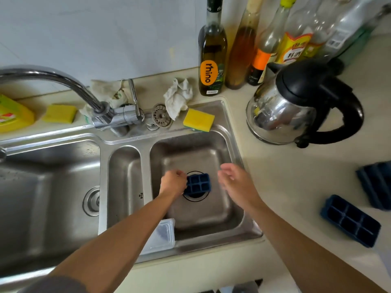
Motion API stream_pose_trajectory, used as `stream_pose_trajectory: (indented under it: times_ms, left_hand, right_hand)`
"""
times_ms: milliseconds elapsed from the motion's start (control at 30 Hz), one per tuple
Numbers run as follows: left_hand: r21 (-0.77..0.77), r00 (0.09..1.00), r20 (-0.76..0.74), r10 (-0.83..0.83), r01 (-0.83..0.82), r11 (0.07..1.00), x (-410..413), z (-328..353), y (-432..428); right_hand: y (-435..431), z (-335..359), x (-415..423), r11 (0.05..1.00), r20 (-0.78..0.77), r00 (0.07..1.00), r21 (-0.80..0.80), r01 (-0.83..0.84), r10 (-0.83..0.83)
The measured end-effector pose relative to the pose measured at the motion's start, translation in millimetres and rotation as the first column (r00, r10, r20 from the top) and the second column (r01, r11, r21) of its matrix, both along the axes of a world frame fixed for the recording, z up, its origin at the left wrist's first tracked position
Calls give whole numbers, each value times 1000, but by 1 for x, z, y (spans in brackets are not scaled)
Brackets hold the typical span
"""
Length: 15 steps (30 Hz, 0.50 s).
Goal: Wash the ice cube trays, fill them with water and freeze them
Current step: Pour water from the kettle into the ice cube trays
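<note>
Down in the right basin of the stainless steel sink [222, 111], a small dark blue six-cell ice cube tray [198, 183] is gripped at its left end by the left hand [173, 182], over the sink's round drain [195, 198]; the right hand [233, 180] is held just right of that tray, fingers relaxed, nothing grasped; a second dark blue ice cube tray [350, 220] is seen on the pale counter [296, 187] right of the sink.

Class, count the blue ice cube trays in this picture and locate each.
3. The first tray sits in the right basin, held by the left hand; a second tray lies on the counter; a third tray is cut off at the right edge. Others may be hidden.
</note>
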<state>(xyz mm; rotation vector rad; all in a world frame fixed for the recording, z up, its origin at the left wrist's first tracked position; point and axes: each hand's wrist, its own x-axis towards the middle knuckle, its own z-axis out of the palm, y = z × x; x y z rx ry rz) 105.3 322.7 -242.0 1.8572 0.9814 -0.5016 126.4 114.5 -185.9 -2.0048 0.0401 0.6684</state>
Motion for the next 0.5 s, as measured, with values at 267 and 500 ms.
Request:
stream_pose_trajectory:
  times_ms: [267,500]
  left_hand:
    - [-240,982,174,71,-28,970,-9,75,-47]
    - [-304,965,257,57,24,952,-14,115,-76]
  right_hand:
    - [-104,146,28,890,495,742,295,346,-452]
    - [-155,164,98,830,575,621,208,518,-532]
